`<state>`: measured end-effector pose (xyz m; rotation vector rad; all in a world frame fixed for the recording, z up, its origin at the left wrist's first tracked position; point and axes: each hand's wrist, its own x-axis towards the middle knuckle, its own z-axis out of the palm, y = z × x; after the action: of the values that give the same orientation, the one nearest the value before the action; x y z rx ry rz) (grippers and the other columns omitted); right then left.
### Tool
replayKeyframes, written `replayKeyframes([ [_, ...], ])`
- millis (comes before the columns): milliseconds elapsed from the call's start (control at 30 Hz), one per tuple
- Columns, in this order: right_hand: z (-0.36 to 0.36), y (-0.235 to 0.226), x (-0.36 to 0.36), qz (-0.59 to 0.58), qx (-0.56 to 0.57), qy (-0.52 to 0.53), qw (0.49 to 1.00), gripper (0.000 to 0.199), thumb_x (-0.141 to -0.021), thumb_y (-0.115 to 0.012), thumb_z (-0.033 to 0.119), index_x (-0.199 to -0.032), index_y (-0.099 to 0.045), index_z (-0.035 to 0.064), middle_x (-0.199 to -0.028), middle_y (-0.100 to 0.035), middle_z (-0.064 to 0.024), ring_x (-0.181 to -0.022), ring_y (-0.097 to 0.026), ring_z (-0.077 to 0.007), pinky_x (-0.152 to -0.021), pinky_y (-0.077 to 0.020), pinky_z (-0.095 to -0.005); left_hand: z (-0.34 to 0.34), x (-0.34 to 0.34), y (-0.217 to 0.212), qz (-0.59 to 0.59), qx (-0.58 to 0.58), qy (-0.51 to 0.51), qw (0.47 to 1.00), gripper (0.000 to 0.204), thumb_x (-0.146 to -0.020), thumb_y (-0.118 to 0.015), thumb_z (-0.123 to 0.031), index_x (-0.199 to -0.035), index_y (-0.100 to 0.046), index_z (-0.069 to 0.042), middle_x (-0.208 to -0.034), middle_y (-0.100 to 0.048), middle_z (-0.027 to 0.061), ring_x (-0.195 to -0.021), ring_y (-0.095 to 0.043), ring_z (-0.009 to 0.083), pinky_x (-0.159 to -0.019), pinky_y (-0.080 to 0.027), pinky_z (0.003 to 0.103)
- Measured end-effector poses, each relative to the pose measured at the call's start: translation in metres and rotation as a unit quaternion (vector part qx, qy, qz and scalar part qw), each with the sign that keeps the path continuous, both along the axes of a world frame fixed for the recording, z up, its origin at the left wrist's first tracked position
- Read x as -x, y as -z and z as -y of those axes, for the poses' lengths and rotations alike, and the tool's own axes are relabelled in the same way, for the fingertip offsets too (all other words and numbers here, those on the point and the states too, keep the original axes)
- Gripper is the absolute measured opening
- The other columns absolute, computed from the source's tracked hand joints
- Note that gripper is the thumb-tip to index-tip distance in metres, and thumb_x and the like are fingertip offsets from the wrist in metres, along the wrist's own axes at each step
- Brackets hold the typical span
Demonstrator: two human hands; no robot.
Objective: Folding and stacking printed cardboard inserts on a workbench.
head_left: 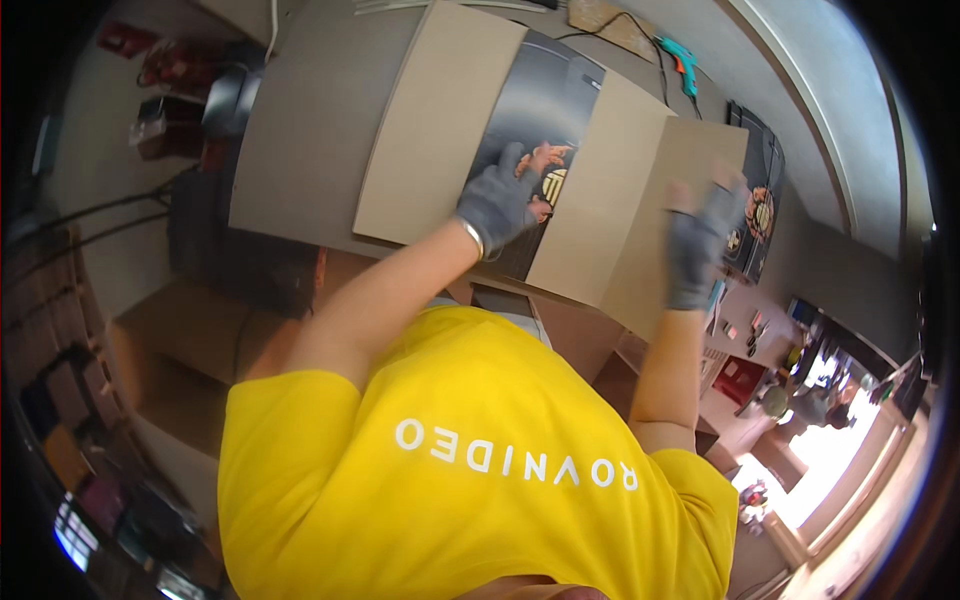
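A flat beige cardboard sheet [440, 110] with fold lines lies across the table in front of me. Its middle carries a glossy black printed panel [545, 85] with orange and cream artwork. My left hand [497, 203], in a grey glove with bare fingertips, rests on this panel with its fingers stretched out. At the sheet's right end, my right hand [703, 235], gloved the same way, is held over the beige end section; its fingers are apart and slightly blurred. Just beyond it lies a black printed cardboard piece [758, 205] with similar artwork, partly covered by that hand.
A teal glue gun [680, 62] with a black cable lies at the table's far side, near a tan board [612, 25]. Grey tabletop [310, 130] extends to the left. A brown cardboard box [170, 335] stands at lower left. Small tools [757, 335] lie farther right.
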<state>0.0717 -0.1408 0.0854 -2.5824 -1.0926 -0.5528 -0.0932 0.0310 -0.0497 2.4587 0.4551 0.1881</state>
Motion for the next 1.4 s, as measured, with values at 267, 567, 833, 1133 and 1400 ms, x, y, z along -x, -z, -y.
replayKeyframes([
  [267, 0.118, 0.057, -0.004, -0.476, -0.219, -0.043, 0.851, 0.059, -0.102, -0.046, 0.037, -0.151, -0.034, 0.0067, -0.158, -0.03, -0.011, -0.145, -0.026, -0.0262, -0.118, -0.0213, -0.0389, -0.033, -0.075, -0.009, -0.212, -0.172, 0.185, 0.944, 0.083, -0.073, -0.073, -0.059, -0.135, -0.051, -0.01, -0.133, -0.048, 0.0171, -0.125, -0.05, 0.0334, -0.102, -0.042, 0.049],
  [567, 0.003, 0.15, 0.032, -0.103, 0.15, -0.019, 0.983, 0.072, -0.08, -0.062, 0.065, -0.144, -0.046, 0.0375, -0.157, -0.03, -0.013, -0.145, -0.019, -0.0456, -0.104, -0.0107, -0.0744, -0.045, -0.076, 0.03, -0.034, -0.146, 0.147, 0.978, 0.097, -0.069, -0.066, -0.072, -0.148, -0.036, -0.025, -0.155, -0.029, 0.0185, -0.148, -0.021, 0.0332, -0.109, -0.007, 0.069],
  [833, 0.006, 0.167, 0.031, -0.118, 0.11, -0.043, 0.986, 0.071, -0.082, -0.059, 0.066, -0.146, -0.044, 0.037, -0.157, -0.03, -0.0139, -0.145, -0.018, -0.0454, -0.104, -0.0103, -0.0745, -0.031, -0.075, 0.018, -0.13, -0.223, 0.15, 0.955, 0.097, -0.07, -0.056, -0.082, -0.153, -0.024, -0.043, -0.16, -0.02, 0.0169, -0.149, -0.014, 0.0326, -0.104, -0.005, 0.074],
  [1133, -0.008, 0.164, -0.009, -0.155, 0.095, 0.007, 0.983, 0.073, -0.085, -0.057, 0.062, -0.148, -0.042, 0.0274, -0.155, -0.034, -0.0156, -0.143, -0.024, -0.0444, -0.111, -0.0188, -0.0619, -0.027, -0.083, 0.004, -0.167, -0.212, 0.15, 0.951, 0.097, -0.069, -0.059, -0.081, -0.152, -0.024, -0.044, -0.16, -0.019, 0.0176, -0.15, -0.012, 0.0337, -0.103, -0.007, 0.075],
  [1400, -0.042, 0.197, -0.109, -0.027, 0.069, 0.038, 0.997, 0.076, -0.091, -0.047, 0.063, -0.15, -0.038, 0.0149, -0.153, -0.035, -0.021, -0.144, -0.028, -0.0369, -0.114, -0.0179, -0.058, -0.021, -0.084, -0.01, -0.231, -0.198, 0.14, 0.942, 0.101, -0.067, -0.065, -0.078, -0.153, -0.024, -0.042, -0.16, -0.019, 0.0185, -0.15, -0.011, 0.0351, -0.103, -0.01, 0.074],
])
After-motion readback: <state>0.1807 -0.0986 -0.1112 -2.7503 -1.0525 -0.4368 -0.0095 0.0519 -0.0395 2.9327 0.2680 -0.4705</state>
